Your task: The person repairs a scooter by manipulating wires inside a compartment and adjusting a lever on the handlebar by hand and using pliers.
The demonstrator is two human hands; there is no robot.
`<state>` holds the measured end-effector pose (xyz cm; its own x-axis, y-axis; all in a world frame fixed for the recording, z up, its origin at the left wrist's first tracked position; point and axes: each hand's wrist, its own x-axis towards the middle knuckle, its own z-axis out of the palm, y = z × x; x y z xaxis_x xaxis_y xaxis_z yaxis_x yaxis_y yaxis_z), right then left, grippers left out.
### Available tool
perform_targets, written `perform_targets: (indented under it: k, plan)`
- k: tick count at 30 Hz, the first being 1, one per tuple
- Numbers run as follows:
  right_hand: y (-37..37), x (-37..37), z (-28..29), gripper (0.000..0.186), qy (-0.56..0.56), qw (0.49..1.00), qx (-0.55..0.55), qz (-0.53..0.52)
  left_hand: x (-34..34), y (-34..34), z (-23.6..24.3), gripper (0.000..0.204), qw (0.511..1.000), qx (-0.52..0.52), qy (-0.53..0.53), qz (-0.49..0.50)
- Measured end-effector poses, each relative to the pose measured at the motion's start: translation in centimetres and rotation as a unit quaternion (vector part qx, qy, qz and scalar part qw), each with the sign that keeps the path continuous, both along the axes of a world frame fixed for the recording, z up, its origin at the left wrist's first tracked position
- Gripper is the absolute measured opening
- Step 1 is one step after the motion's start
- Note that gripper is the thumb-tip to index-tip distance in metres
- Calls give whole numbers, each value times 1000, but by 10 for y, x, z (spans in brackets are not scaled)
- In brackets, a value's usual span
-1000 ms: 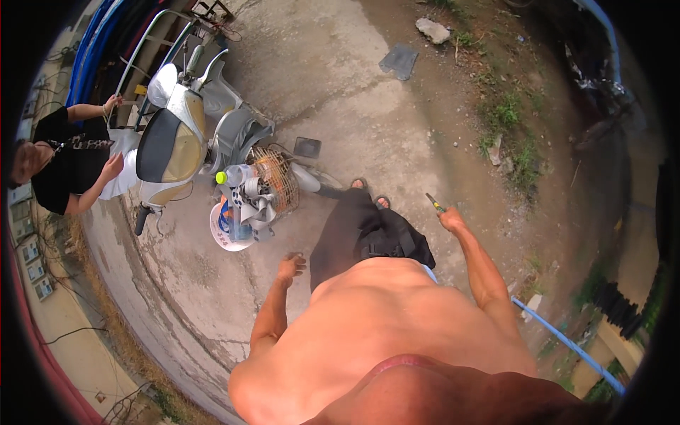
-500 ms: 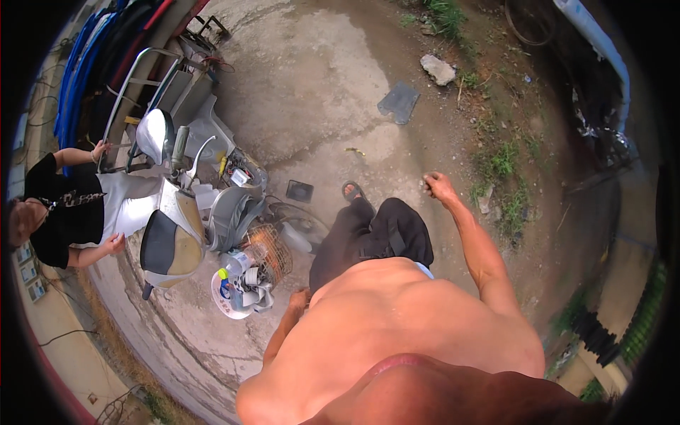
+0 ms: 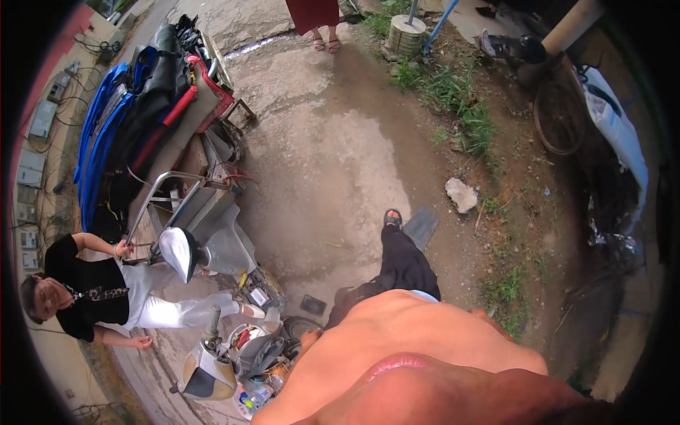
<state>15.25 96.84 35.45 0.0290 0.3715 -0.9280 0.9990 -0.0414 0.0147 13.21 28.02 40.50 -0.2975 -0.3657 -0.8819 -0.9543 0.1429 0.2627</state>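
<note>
My left hand (image 3: 309, 340) hangs low beside my waist, close to a silver-and-grey scooter-type vehicle (image 3: 204, 375). My body hides most of it, so its fingers do not show clearly. Beyond my right side only a bit of my right hand or forearm (image 3: 487, 319) peeks out; its fingers are hidden. My sandalled foot (image 3: 392, 218) is stretched forward onto the ground beside a dark flat sheet (image 3: 422, 228). Next to the vehicle's front, a wire basket and bottles (image 3: 262, 391) are partly covered by my shoulder.
A person in a black top (image 3: 92, 287) grips the vehicle's metal rail (image 3: 159, 185). Its bed carries blue panels (image 3: 99, 152) and a red piece (image 3: 179, 106). Ahead stand someone's legs below a dark red skirt (image 3: 312, 15). Rightward are a stone (image 3: 462, 195), grass and a wheel (image 3: 559, 119).
I have stepped forward past the vehicle's front, and more of its loaded bed shows. My right arm has swung back behind my body. The person's legs ahead have come into view.
</note>
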Motion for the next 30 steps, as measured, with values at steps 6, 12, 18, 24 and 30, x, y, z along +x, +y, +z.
perform_targets:
  k: [6,12,18,24,30]
  plan:
    - [21,-521,73,17,286,949,30,129,-229,57,82,32,979,105,56,165]
    - [-78,-950,167,25,485,840,44,240,-371,0,-26,28,971,76,210,89]
    - [-127,-1068,114,25,382,891,8,246,-696,-37,18,29,990,39,80,113]
    - [-161,-1023,83,19,110,950,29,292,-1113,-119,64,41,945,38,324,3]
    - [-221,-1210,41,19,19,983,-45,175,-1448,-151,92,36,902,59,418,-89]
